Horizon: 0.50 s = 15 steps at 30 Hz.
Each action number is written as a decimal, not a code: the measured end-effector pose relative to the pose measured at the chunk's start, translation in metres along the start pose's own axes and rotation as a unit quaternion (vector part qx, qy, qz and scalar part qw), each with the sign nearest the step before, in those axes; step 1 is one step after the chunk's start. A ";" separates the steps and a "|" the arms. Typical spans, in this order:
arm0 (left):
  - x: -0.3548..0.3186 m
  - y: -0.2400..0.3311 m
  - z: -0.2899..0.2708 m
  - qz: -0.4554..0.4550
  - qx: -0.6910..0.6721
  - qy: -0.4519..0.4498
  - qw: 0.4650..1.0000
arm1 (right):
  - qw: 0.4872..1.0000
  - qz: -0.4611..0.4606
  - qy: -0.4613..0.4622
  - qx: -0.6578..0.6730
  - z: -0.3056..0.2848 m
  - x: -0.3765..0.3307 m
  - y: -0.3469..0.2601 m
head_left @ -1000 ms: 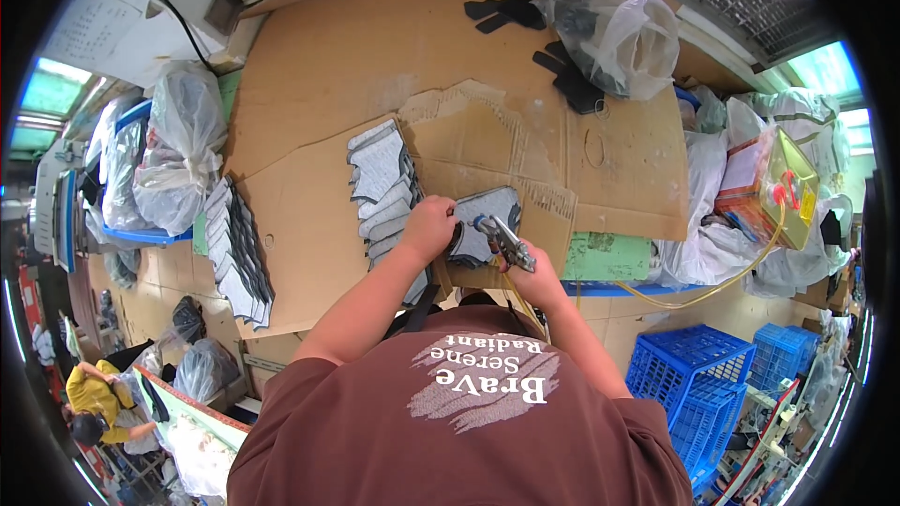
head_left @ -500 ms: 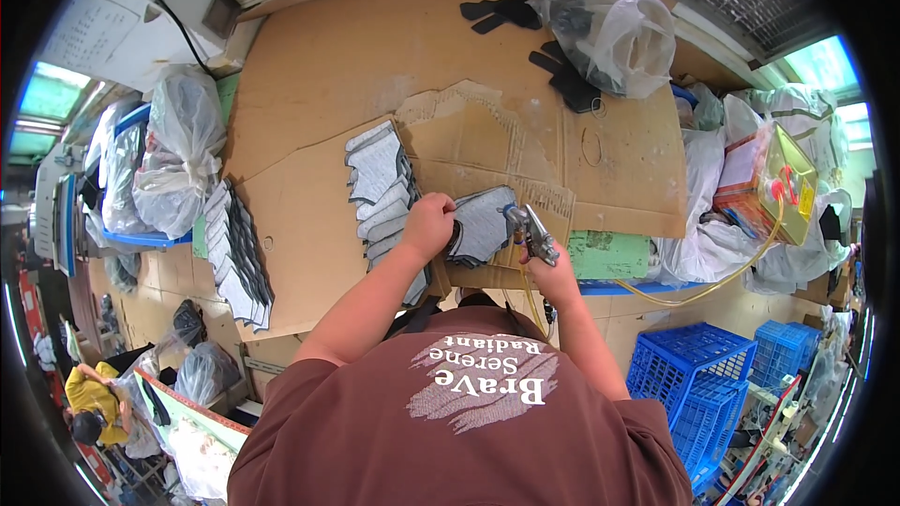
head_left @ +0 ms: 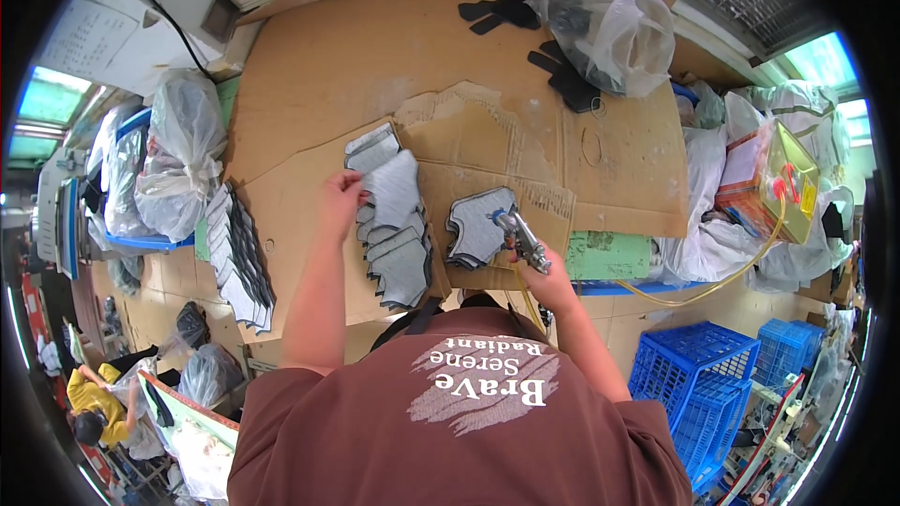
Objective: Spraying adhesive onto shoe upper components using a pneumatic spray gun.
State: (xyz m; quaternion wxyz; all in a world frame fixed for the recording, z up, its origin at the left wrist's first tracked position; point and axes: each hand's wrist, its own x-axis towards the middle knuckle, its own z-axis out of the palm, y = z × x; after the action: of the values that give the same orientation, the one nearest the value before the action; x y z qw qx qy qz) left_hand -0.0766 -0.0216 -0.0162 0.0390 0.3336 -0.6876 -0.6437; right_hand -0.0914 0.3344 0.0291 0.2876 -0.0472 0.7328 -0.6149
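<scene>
While grey pcs (head_left: 398, 267) lie on torn cardbd (head_left: 319, 84), blue crates (head_left: 692, 364) stand R.

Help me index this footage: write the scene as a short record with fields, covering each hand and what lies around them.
Left hand: at the left edge of a loose grey piece; grip unclear
Right hand: closed around a metal spray gun
By the nozzle: small grey stack
Under the loose piece: middle row of overlapping grey pieces
Farther left: another overlapping grey row
Work surface: cardboard
Far right of it: black pieces, clear plastic bag
Right side: yellow hose
Lower right: blue crates
</scene>
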 end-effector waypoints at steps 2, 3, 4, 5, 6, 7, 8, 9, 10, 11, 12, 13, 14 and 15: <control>0.010 -0.004 -0.012 0.030 0.075 0.076 0.994 | 1.000 -0.023 -0.014 -0.011 0.002 0.002 0.006; 0.007 0.005 -0.013 0.043 0.190 0.079 0.978 | 0.999 -0.031 -0.034 -0.024 0.003 0.003 0.009; 0.006 0.002 -0.008 0.042 0.189 0.078 0.978 | 0.997 -0.038 -0.054 -0.038 0.004 0.003 0.010; 0.003 -0.001 0.001 0.161 0.260 0.097 0.947 | 0.997 -0.037 -0.054 -0.038 0.005 0.004 0.011; -0.003 -0.004 0.010 0.276 0.326 0.115 0.897 | 0.997 -0.034 -0.064 -0.039 0.007 0.005 0.010; -0.012 -0.001 0.025 0.241 0.320 0.048 0.915 | 0.996 -0.029 -0.072 -0.039 0.008 0.005 0.011; -0.022 0.002 0.042 0.239 0.304 -0.032 0.921 | 0.996 -0.028 -0.073 -0.039 0.009 0.005 0.013; -0.033 0.007 0.059 0.237 0.288 -0.111 0.921 | 0.996 -0.023 -0.074 -0.040 0.010 0.005 0.014; -0.041 0.000 0.073 0.271 0.276 -0.110 0.915 | 0.996 -0.019 -0.075 -0.041 0.011 0.007 0.015; -0.046 -0.008 0.085 0.305 0.265 -0.110 0.908 | 0.996 -0.019 -0.076 -0.042 0.012 0.008 0.016; -0.050 -0.009 0.093 0.304 0.264 -0.110 0.909 | 0.997 -0.012 -0.074 -0.033 0.013 0.008 0.017; -0.052 -0.009 0.099 0.289 0.273 -0.122 0.909 | 0.997 -0.005 -0.072 -0.024 0.015 0.009 0.016; -0.054 -0.009 0.104 0.273 0.282 -0.134 0.910 | 0.997 -0.005 -0.072 -0.024 0.016 0.009 0.015; -0.054 -0.010 0.107 0.284 0.291 -0.133 0.904 | 0.999 -0.004 -0.052 -0.011 0.018 0.009 0.011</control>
State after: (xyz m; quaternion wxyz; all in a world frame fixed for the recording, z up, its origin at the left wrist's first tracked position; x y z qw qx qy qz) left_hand -0.0823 0.0983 -0.0227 0.0293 0.0325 -0.9089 -0.4148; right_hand -0.0871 0.3171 0.0138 0.3226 -0.0852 0.7231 -0.6048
